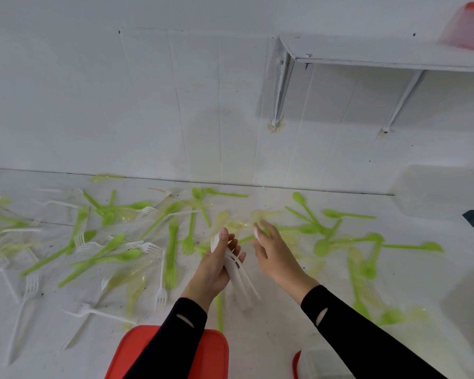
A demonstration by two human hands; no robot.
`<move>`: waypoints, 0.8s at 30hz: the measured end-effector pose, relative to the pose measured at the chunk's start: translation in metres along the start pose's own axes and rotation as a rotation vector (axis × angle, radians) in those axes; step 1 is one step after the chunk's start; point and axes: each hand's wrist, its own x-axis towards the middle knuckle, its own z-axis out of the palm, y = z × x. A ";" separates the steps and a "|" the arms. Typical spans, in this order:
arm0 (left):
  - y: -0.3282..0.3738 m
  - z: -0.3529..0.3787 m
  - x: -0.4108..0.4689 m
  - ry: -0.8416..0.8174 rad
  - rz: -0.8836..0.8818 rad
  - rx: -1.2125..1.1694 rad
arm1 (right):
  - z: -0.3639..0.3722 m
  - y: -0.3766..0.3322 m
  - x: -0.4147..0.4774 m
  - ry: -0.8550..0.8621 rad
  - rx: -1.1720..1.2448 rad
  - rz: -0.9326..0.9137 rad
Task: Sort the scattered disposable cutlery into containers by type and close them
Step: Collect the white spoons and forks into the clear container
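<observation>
Head view of the sorting bench [271, 324]. The left hand [219, 266] forms a closed grip round a bundle of white cutlery [238, 280], thumb across the upper ends and the handles fanning down and toward the person below the palm. Just right of this grip the right hand [274, 250] reaches forward, fingers bent, with a small white piece [257, 233] at its fingertips; motion blur prevents judging whether that grip is closed on the piece or merely touching it. Just beyond both grips lie translucent yellowish pieces [222, 218]. Left of the left grip lie a green fork [171, 250] and, further left, scattered white forks [148, 246] crossed with green spoons and forks. Right of the right grip, green spoons [340, 214] lie overlapping one another. Nearer the person than the grips, a red lid [216, 354] lies flat, partly covered by the left sleeve, and a clear container [318, 356] with a red edge stands beneath the right forearm. High to the right, well apart from both grips, a wall shelf [367, 54] carries a red-topped box [468, 28].
</observation>
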 end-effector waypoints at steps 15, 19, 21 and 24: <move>-0.002 0.002 -0.003 -0.132 0.051 -0.013 | 0.007 -0.005 -0.003 0.004 0.087 -0.237; 0.002 0.009 -0.012 -0.045 0.078 0.045 | 0.007 -0.005 -0.006 0.013 0.181 -0.142; 0.004 0.012 -0.017 -0.026 0.086 0.087 | 0.006 -0.006 -0.006 -0.013 0.174 -0.136; 0.009 0.019 -0.026 -0.012 0.113 0.095 | 0.000 -0.012 -0.004 -0.046 0.170 -0.210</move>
